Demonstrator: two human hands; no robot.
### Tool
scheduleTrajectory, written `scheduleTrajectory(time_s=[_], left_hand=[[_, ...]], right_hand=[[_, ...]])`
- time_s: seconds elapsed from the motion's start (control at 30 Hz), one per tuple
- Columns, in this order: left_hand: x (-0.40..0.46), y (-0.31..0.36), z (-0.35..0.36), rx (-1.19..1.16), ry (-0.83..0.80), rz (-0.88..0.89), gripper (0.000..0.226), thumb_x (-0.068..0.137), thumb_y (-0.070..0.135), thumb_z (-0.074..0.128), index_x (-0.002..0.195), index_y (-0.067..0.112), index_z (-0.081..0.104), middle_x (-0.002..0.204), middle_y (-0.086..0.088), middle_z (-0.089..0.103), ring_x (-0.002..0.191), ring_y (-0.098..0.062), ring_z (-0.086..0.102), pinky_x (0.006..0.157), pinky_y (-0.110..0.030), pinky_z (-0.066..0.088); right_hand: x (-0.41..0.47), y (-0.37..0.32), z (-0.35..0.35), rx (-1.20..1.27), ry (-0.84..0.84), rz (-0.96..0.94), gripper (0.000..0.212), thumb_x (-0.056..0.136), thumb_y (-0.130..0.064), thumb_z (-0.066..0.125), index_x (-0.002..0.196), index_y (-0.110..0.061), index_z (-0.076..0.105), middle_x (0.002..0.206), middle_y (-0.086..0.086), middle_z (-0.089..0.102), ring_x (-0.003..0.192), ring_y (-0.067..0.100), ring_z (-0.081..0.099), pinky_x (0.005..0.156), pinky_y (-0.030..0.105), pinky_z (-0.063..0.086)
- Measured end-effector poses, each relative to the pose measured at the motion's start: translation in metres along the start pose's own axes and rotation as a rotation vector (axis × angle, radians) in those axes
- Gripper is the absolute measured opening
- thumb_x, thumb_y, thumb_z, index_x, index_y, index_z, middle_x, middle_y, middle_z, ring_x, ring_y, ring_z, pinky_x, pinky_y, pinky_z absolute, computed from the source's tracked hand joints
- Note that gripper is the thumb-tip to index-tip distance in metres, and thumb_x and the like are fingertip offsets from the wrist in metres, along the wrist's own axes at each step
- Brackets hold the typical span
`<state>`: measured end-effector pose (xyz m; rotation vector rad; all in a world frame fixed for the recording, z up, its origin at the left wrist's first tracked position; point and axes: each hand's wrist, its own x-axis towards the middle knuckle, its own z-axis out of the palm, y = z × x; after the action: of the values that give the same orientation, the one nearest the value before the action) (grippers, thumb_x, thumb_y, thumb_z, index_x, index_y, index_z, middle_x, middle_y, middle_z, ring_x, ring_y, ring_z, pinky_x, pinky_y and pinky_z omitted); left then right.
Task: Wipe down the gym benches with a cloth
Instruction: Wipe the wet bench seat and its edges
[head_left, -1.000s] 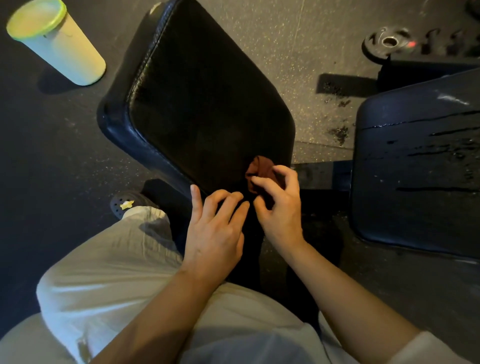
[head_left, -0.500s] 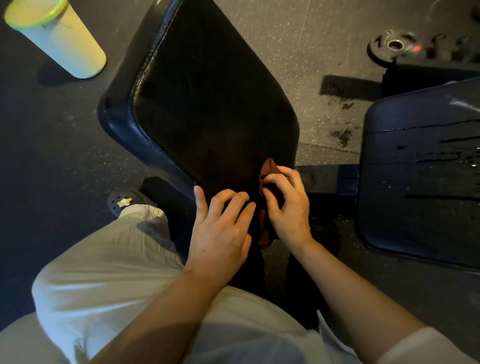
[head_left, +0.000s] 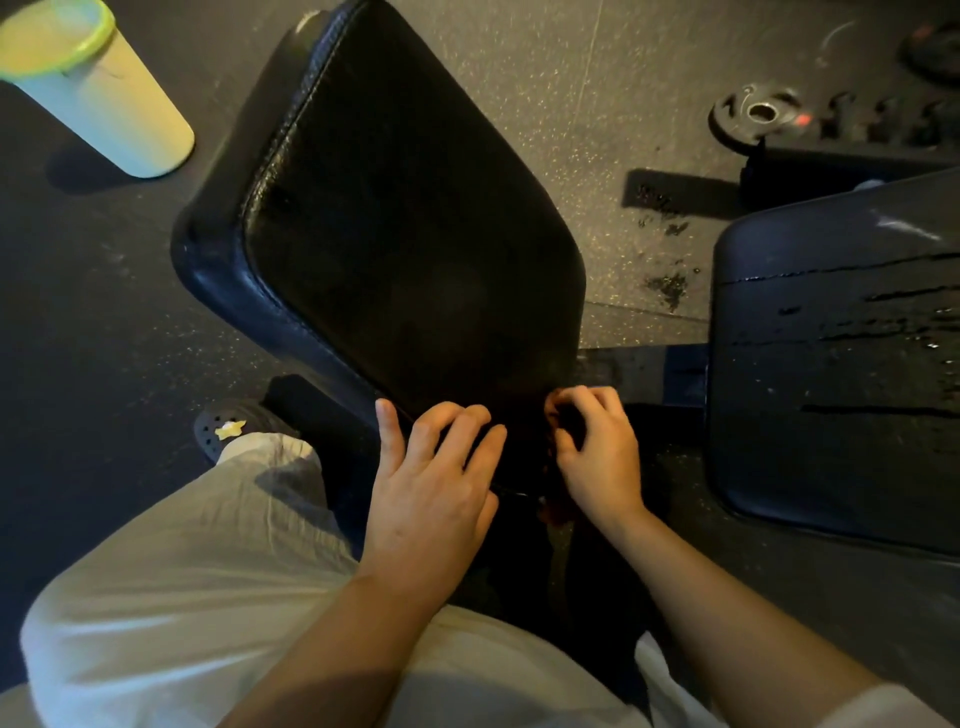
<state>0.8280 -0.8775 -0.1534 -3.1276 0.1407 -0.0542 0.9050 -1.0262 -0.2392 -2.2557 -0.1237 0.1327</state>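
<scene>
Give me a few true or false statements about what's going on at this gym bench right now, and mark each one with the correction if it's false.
1. The right hand grips a brown cloth at the near end of the black bench pad. True.
2. The left hand holds the cloth. False: its fingers rest spread at the pad's near edge, holding nothing.
3. The pale cup with a green rim stands on the bench pad. False: it stands on the floor, to the pad's left.
4. The second pad, on the right, shows wet streaks. True.
</scene>
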Motion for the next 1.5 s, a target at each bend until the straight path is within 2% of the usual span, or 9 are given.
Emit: scheduleTrajectory(time_s=[0.2, 0.33, 0.5, 0.67, 0.83, 0.97, 1.13, 1.23, 1.5], left_hand=[[0.003, 0.001, 0.004, 0.0, 0.02, -0.008, 0.06, 0.059, 0.026, 0.084, 0.117, 0.019, 0.068, 0.119, -0.006, 0.062, 0.117, -0.027, 0.039, 0.112, -0.054, -0.014], [0.003, 0.001, 0.005, -0.018, 0.022, -0.008, 0.061, 0.057, 0.027, 0.086, 0.115, 0.02, 0.069, 0.118, -0.005, 0.063, 0.117, -0.026, 0.04, 0.112, -0.053, -0.018], [0.003, 0.003, 0.006, -0.015, 0.034, -0.018, 0.06, 0.056, 0.026, 0.085, 0.114, 0.021, 0.07, 0.116, -0.005, 0.063, 0.116, -0.027, 0.041, 0.112, -0.053, -0.018], [0.003, 0.003, 0.007, -0.01, 0.023, -0.012, 0.061, 0.055, 0.026, 0.086, 0.113, 0.022, 0.07, 0.115, -0.004, 0.062, 0.115, -0.026, 0.041, 0.111, -0.055, -0.016], [0.005, 0.007, 0.005, -0.009, 0.034, -0.041, 0.059, 0.054, 0.026, 0.086, 0.112, 0.022, 0.071, 0.114, -0.003, 0.062, 0.114, -0.025, 0.041, 0.11, -0.057, -0.014], [0.003, 0.005, 0.009, -0.004, 0.037, -0.025, 0.059, 0.057, 0.025, 0.085, 0.114, 0.023, 0.07, 0.115, -0.003, 0.061, 0.115, -0.026, 0.041, 0.11, -0.056, -0.017], [0.004, 0.005, 0.006, 0.007, 0.039, -0.034, 0.057, 0.06, 0.027, 0.083, 0.115, 0.024, 0.069, 0.117, -0.002, 0.061, 0.116, -0.025, 0.042, 0.11, -0.056, -0.015], [0.003, 0.005, 0.004, 0.009, 0.029, -0.031, 0.057, 0.059, 0.026, 0.083, 0.115, 0.025, 0.069, 0.118, -0.001, 0.06, 0.118, -0.024, 0.041, 0.109, -0.057, -0.012], [-0.011, -0.002, -0.011, 0.017, 0.009, 0.05, 0.059, 0.053, 0.027, 0.086, 0.109, 0.022, 0.07, 0.13, -0.007, 0.049, 0.121, -0.028, 0.041, 0.116, -0.053, -0.009]], right_hand=[[0.008, -0.015, 0.003, 0.13, -0.012, -0.097, 0.04, 0.087, -0.016, 0.066, 0.126, -0.024, 0.057, 0.14, -0.003, 0.035, 0.131, 0.011, 0.032, 0.104, 0.015, 0.027], [0.0, 0.012, 0.003, 0.104, -0.116, -0.061, 0.047, 0.085, -0.001, 0.064, 0.124, -0.026, 0.058, 0.14, -0.008, 0.039, 0.131, 0.015, 0.039, 0.11, 0.032, 0.036], [0.021, 0.006, -0.003, 0.092, 0.085, -0.035, 0.041, 0.085, -0.003, 0.065, 0.123, -0.021, 0.063, 0.137, -0.003, 0.045, 0.13, 0.015, 0.039, 0.105, 0.019, 0.029], [0.019, 0.024, 0.003, 0.073, -0.135, 0.096, 0.053, 0.089, 0.0, 0.06, 0.137, -0.023, 0.052, 0.149, -0.005, 0.036, 0.139, 0.014, 0.032, 0.115, 0.028, 0.026], [0.037, -0.001, -0.005, 0.013, 0.081, 0.032, 0.044, 0.088, -0.002, 0.06, 0.129, -0.017, 0.06, 0.137, -0.003, 0.048, 0.126, 0.017, 0.041, 0.102, 0.016, 0.025], [0.02, 0.01, 0.006, 0.056, -0.07, 0.105, 0.056, 0.083, 0.006, 0.06, 0.131, -0.023, 0.054, 0.139, -0.004, 0.041, 0.129, 0.018, 0.041, 0.105, 0.022, 0.032], [0.012, -0.012, -0.008, 0.325, -0.068, 0.047, 0.058, 0.074, 0.009, 0.068, 0.12, -0.024, 0.056, 0.123, -0.005, 0.042, 0.119, 0.004, 0.047, 0.089, 0.0, 0.036], [0.007, -0.028, -0.005, 0.357, -0.086, -0.094, 0.054, 0.083, 0.001, 0.066, 0.131, -0.024, 0.057, 0.137, -0.013, 0.037, 0.129, -0.006, 0.035, 0.104, 0.007, 0.031], [-0.005, -0.036, -0.013, 0.212, 0.009, -0.009, 0.05, 0.086, -0.002, 0.064, 0.132, -0.02, 0.057, 0.138, -0.014, 0.037, 0.134, 0.008, 0.035, 0.11, 0.019, 0.028]])
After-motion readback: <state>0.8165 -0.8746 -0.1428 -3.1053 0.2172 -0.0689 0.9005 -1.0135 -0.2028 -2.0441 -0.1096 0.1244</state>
